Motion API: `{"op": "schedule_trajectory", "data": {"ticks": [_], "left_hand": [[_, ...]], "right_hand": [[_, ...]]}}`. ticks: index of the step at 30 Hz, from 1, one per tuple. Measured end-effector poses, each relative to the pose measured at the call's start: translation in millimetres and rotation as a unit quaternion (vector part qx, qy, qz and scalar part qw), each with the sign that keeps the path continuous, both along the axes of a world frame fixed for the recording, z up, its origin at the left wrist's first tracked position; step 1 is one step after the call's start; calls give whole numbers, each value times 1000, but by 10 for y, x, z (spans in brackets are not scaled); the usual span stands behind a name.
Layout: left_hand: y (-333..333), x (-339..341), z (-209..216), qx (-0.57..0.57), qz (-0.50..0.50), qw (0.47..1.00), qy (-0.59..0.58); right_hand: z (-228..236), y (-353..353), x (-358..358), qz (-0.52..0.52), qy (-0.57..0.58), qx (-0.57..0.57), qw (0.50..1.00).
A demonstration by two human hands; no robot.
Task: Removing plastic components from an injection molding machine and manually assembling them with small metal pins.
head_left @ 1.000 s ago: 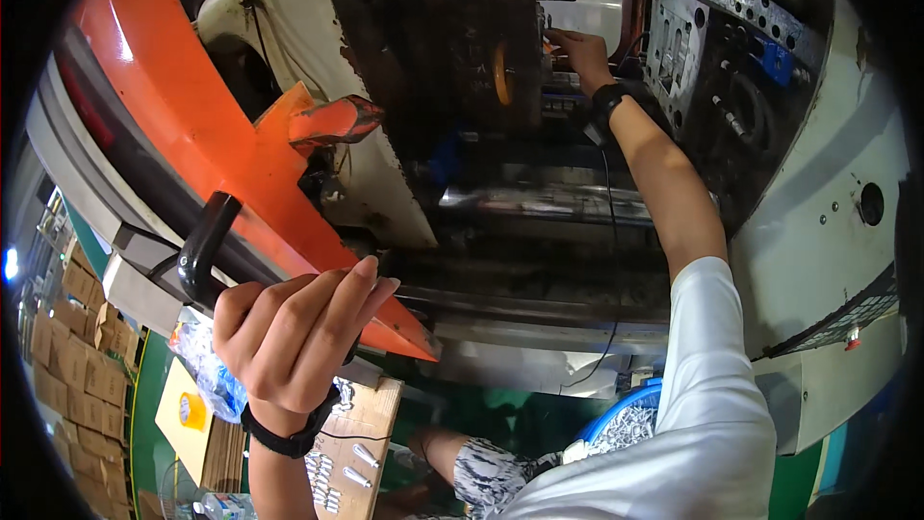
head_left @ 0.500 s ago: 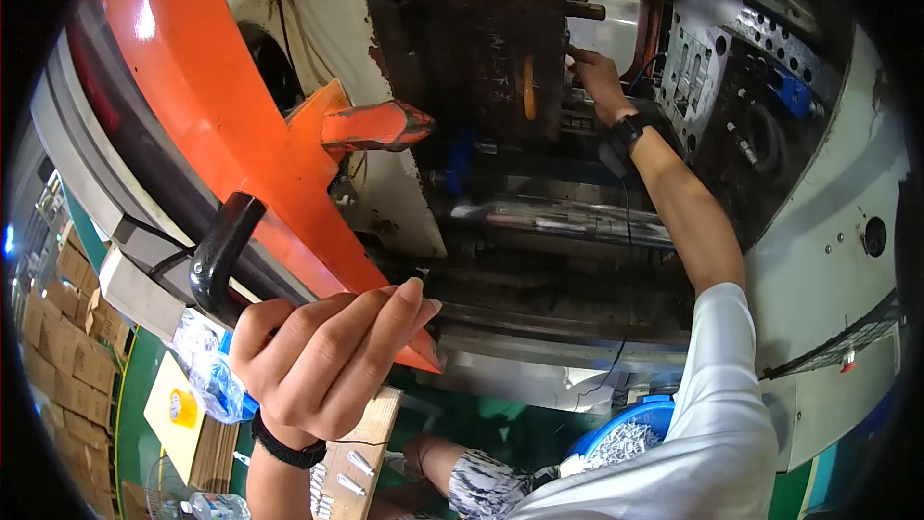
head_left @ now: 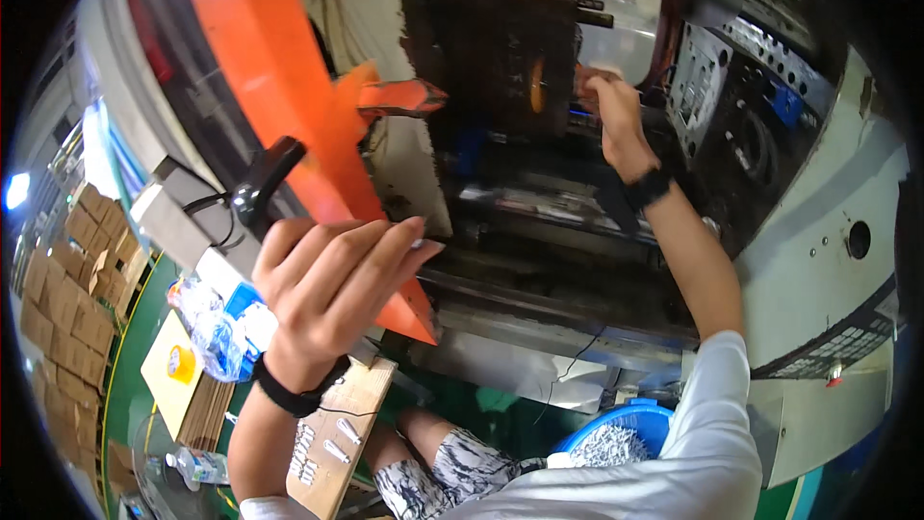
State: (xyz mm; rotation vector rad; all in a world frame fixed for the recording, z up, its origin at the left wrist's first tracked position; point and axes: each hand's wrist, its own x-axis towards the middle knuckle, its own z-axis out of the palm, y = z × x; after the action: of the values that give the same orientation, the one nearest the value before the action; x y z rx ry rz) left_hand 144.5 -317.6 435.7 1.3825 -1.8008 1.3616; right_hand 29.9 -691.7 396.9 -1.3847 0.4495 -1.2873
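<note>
My left hand (head_left: 332,279) is closed in front of the orange machine door (head_left: 289,106), close to its black handle (head_left: 265,181). Thumb and fingertips are pinched together on something small and pale that I cannot make out. Reaching into the open machine, my right hand (head_left: 619,117) is beside the inner face of the dark mould block (head_left: 500,67), which carries a yellow loop (head_left: 537,85). Its fingers are bent together and slightly blurred; what they hold, if anything, is hidden. Facing it on the right is the metallic mould half (head_left: 698,87).
Horizontal steel bars (head_left: 539,207) cross the machine below my right arm. A blue tub (head_left: 654,424) of small pale pieces stands near my body. Several light parts lie on a wooden board (head_left: 371,380). Left are a yellow tape roll (head_left: 180,363), a plastic bottle (head_left: 199,468) and stacked cartons (head_left: 72,313).
My right hand has drawn back a little from the mould face, toward me, its fingers more curled. The view has shifted slightly. My left hand keeps its pinch near the handle.
</note>
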Motion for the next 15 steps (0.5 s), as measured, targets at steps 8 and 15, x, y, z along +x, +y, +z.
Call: {"op": "schedule_trajectory", "data": {"ticks": [8,15], "left_hand": [[-146,-224,123,-26,-63,993,101],[-148,-300,142,3,-45,989,138]], "right_hand": [[469,1730,-440,109,108,-596,788],[439,1813,-468,41,73,-614,785]]}}
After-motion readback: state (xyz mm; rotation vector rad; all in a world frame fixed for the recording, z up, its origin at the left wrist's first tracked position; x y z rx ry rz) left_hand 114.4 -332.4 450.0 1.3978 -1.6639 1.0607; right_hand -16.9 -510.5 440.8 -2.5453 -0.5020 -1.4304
